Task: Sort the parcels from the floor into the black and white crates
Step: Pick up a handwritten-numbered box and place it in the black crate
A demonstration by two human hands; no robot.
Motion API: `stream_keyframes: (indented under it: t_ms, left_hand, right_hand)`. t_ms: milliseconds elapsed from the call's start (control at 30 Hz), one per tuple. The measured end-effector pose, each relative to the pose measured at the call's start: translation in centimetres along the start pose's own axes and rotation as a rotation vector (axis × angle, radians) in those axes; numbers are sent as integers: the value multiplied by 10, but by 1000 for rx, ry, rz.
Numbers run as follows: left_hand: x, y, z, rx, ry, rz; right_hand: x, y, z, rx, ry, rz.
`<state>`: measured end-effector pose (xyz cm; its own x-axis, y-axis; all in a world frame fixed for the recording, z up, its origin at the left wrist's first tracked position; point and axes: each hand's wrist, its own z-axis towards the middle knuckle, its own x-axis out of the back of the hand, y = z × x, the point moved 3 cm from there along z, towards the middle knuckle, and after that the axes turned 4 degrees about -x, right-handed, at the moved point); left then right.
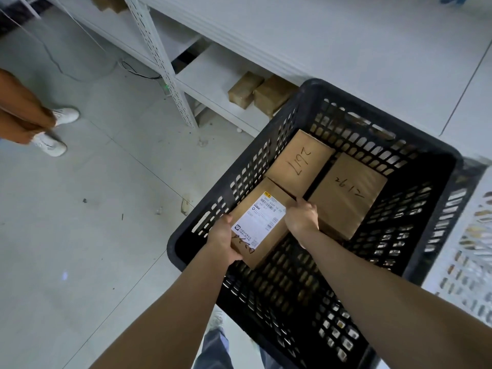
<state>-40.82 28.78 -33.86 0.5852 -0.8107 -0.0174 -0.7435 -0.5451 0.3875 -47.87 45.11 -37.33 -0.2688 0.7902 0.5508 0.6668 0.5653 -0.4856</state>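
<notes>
I have the labelled parcel point(262, 225) clamped between my left hand point(222, 239) and right hand point(302, 218), down in the black crate point(436, 153) against its left wall. It seems a light, stiff cardboard box, best gripped by opposite edges.

white shelving point(170, 67) | bystander's legs point(24, 115) | floor cable point(135, 71)

Three parcels point(300, 182) inside crate point(266, 123); second crate point(468, 262) right.
</notes>
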Motion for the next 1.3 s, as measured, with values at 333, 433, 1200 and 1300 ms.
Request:
stream_keyframes:
  t_ms: [333, 433, 1200, 1300]
  left_hand:
    - [-3, 11, -21, 10, -44, 112]
    - [-15, 34, -47, -106, -65, 190]
    - [-38, 147, -293, -1357, -1121, 660]
    - [-34, 116, -323, -1282, -1313, 679]
  right_hand:
    - [19, -11, -18, 25, 8, 96]
    - [39, -31, -35, 91, 21, 282]
    - [139, -114, -318, 600, 656, 948]
    - [133, -81, -363, 566, 809, 1012]
